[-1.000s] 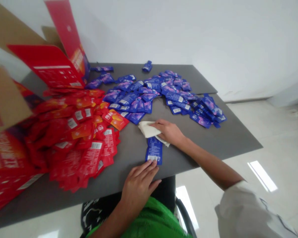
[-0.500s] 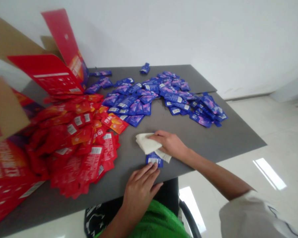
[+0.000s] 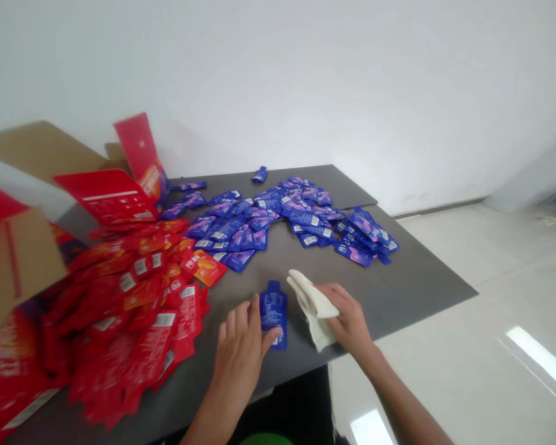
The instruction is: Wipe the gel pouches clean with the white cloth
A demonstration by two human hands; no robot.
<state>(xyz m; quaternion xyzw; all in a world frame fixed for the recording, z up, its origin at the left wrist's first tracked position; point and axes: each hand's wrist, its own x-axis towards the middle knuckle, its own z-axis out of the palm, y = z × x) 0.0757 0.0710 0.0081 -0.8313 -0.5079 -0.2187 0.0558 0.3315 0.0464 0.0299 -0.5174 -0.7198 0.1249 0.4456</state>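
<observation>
A single blue pouch (image 3: 274,309) with a narrow spout end lies flat on the grey table, printed side up and spout pointing away from me. My left hand (image 3: 238,340) is open at its left edge, thumb stretched over the pouch's lower part and fingertips along its side. To the right, my right hand (image 3: 347,315) is closed on a folded cream cloth (image 3: 312,300), which is held just off the pouch. Nearest my left hand is a heap of red pouches (image 3: 139,296); beyond both hands, many blue pouches (image 3: 241,225) are spread in a loose pile.
Opened red cardboard boxes (image 3: 106,191) with raised flaps crowd the left side. One lone blue pouch (image 3: 260,175) lies near the table's back edge. A white wall (image 3: 282,80) stands behind the grey table (image 3: 421,278), and shiny floor (image 3: 467,346) shows at right.
The cloth has lifted off the blue pouch and moved right with my right hand. My left hand has shifted from the pouch's near end to its left side. The view has tilted up.
</observation>
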